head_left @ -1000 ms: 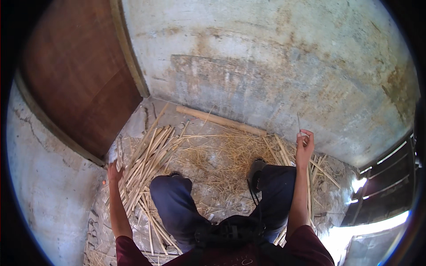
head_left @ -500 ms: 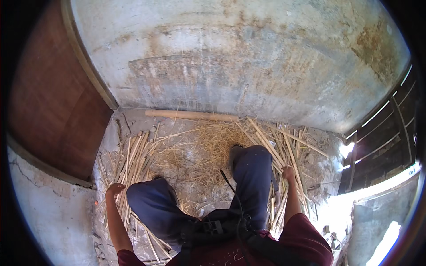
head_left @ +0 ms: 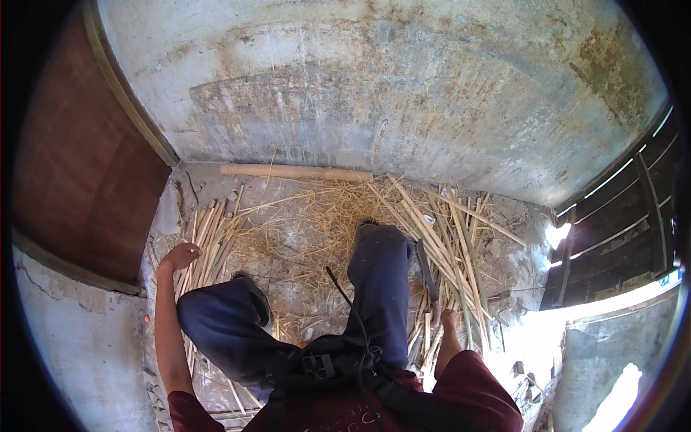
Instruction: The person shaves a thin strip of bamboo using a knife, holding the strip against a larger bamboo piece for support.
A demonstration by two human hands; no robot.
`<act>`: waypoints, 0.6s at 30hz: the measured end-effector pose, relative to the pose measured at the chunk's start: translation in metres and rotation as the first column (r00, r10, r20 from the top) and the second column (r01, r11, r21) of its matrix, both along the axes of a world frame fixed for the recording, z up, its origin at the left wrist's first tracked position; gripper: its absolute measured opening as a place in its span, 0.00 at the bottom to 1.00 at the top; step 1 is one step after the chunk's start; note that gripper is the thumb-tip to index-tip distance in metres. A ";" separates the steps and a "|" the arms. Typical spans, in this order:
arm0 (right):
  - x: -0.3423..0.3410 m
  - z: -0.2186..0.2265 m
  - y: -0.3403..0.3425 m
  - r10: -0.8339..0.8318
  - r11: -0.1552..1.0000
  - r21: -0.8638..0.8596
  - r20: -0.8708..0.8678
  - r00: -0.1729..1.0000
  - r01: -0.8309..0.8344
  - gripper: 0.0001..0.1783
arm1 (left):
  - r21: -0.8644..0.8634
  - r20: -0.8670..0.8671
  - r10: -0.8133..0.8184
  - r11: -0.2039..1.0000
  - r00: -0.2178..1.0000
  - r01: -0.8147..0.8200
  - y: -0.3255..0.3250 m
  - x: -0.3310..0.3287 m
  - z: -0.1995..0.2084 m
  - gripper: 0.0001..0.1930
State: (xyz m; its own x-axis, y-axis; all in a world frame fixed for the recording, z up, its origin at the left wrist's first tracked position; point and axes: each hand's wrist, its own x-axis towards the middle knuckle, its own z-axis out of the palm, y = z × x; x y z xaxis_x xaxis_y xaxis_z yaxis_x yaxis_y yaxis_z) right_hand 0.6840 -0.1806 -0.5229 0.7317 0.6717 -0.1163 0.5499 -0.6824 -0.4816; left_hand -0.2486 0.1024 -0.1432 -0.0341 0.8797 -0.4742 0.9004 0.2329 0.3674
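Note:
My left hand (head_left: 181, 255) is over the upper part of the left pile of split bamboo strips (head_left: 210, 241), its fingers curled in. Anything inside that fist is too small to make out. My right hand (head_left: 448, 317) is low beside my right leg, next to the brown handle of a long dark-bladed knife (head_left: 427, 273). The blade points away from me, between my right knee and the right pile of bamboo strips (head_left: 453, 252). Whether my right fingers touch the handle cannot be made out.
A thick bamboo pole (head_left: 295, 171) lies along the foot of the stained wall (head_left: 345, 93). Loose straw shavings (head_left: 309, 234) cover the floor between the piles. At the left stands a brown door (head_left: 79, 165); at the right, a dark slatted panel (head_left: 619, 216) lets in bright light.
My left hand has moved forward along the left pile. The right hand has come back toward me, closer to the knife handle. My knees and the view have shifted slightly.

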 end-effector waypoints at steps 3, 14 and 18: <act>0.034 -0.001 0.008 0.047 0.997 0.053 0.053 0.997 -0.050 0.20 | -0.011 0.005 -0.028 1.000 1.000 0.028 0.018 0.036 0.003 0.22; 0.123 0.021 0.105 0.006 0.994 -0.112 -0.036 0.999 -0.010 0.33 | -0.124 -0.086 -0.073 0.990 0.994 0.062 0.003 0.036 -0.008 0.25; 0.116 -0.013 0.106 -0.054 0.968 -0.247 -0.040 0.998 0.042 0.33 | -0.140 -0.164 -0.071 0.989 0.984 0.048 -0.009 0.000 -0.011 0.27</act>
State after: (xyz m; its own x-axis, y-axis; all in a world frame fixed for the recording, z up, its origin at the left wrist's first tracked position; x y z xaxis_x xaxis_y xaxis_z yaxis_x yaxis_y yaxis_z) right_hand 0.7995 -0.0746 -0.5356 0.7523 0.5824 -0.3081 0.4947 -0.8081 -0.3198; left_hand -0.2482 0.0937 -0.1537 -0.0732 0.8109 -0.5806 0.9603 0.2145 0.1784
